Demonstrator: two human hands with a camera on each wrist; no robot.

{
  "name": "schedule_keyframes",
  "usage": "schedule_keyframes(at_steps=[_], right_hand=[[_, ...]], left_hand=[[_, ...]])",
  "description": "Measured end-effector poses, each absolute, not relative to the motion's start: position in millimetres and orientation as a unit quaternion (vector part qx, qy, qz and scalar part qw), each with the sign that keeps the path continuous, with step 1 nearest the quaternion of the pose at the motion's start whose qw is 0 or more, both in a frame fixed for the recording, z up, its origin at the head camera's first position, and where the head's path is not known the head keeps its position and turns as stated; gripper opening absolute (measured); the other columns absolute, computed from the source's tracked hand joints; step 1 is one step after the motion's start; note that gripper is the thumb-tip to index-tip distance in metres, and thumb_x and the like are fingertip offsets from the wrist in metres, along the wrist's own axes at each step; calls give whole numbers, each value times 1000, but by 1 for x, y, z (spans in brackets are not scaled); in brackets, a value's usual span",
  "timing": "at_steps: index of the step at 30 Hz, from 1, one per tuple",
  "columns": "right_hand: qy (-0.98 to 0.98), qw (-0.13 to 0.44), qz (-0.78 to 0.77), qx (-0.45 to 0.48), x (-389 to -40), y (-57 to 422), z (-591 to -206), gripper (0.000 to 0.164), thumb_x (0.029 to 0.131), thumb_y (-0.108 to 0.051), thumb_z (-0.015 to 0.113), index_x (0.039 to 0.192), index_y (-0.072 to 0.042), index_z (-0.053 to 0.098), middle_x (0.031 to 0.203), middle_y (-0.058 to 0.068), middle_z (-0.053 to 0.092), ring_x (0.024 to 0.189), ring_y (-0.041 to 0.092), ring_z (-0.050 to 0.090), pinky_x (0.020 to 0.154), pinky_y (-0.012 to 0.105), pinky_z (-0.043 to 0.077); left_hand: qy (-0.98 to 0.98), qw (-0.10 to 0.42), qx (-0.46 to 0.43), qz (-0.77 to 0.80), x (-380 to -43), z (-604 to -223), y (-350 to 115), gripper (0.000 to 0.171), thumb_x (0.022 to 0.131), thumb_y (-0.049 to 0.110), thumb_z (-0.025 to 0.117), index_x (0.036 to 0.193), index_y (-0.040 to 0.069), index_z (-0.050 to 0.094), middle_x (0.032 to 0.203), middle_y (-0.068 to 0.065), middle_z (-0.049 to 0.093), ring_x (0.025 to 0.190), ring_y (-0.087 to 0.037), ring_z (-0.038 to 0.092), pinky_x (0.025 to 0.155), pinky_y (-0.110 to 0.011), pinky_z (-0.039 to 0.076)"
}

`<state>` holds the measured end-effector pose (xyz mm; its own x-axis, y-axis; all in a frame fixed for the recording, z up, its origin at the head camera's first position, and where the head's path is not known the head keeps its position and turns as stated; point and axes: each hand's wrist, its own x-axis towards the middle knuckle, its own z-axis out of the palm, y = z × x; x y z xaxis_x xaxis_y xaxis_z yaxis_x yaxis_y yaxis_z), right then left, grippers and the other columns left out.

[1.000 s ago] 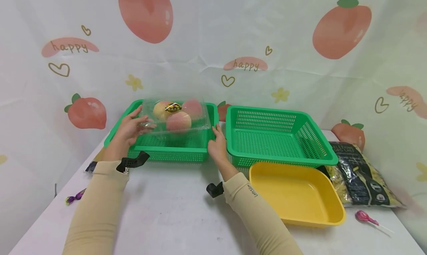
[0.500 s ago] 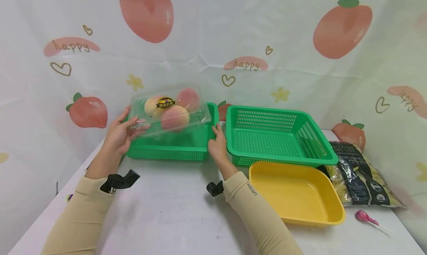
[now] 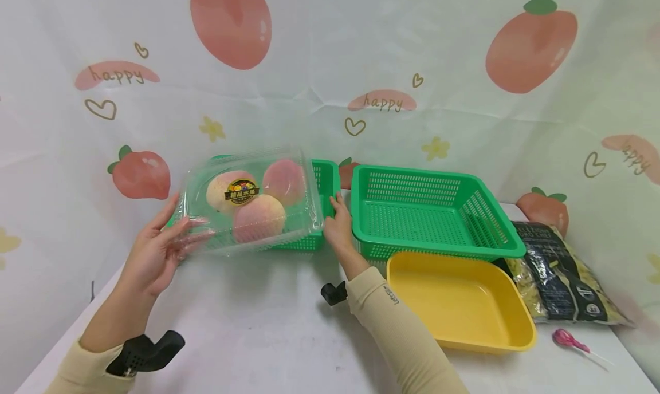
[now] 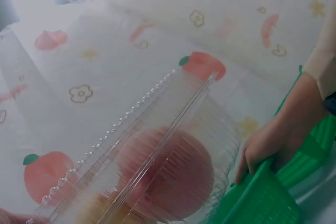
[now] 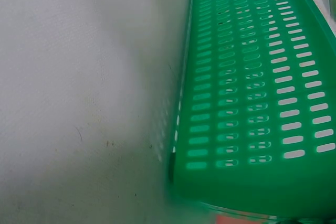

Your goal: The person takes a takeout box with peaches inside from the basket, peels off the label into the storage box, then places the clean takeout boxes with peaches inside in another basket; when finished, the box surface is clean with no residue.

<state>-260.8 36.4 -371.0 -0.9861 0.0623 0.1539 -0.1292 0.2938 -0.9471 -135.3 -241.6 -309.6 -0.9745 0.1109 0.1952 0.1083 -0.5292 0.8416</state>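
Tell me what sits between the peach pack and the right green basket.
In the head view, the right hand lies between them, along with the edge of the left green basket it grips.

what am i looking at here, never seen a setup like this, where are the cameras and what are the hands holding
There is no robot here: these are a person's own bare hands. The wide view comes from a camera on the head, looking down at the table; the two smaller ones come from cameras on the wrists. The left hand holds a clear plastic box of three peach-like fruits, which hides much of the left green basket. The right hand grips that basket's right rim. To the right are a second green basket, a yellow tray, a packed bag and a lollipop. The left wrist picture shows the box close up; the right wrist picture shows a slotted basket wall.
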Motion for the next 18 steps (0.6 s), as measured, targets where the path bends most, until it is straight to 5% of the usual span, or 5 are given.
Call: schedule_keyframes(at_steps=[2,5,10,18], right_hand=[[-801,80,593,20,-261,37,-372,60,80,15,34,139,5,37,154,10,24,144,28,17,115,41,22],[-803,79,591,18,-262,37,-373,60,81,14,34,139,5,37,154,10,23,144,28,17,115,40,22],[-804,82,589,15,-263,37,-374,60,80,14,35,139,6,37,154,10,23,143,30,17,116,41,21],[-800,72,596,22,-260,37,-374,60,81,14,34,140,4,35,155,8,21,144,30,15,114,41,25]], left_hand=[[479,-1,123,869,-127,-315,-244,66,98,1,38,151,21,5,97,-5,71,85,-23,71,62,-10,49],[472,-9,133,871,-115,-324,-249,63,98,-2,35,151,22,10,110,-1,66,87,-23,71,80,-28,55],[481,-28,110,870,-97,-340,-256,58,98,-2,35,148,24,23,140,6,38,95,-19,69,80,-30,55],[467,-23,113,877,-71,-361,-265,56,98,-6,30,146,22,31,130,5,52,98,-21,68,83,-32,54]])
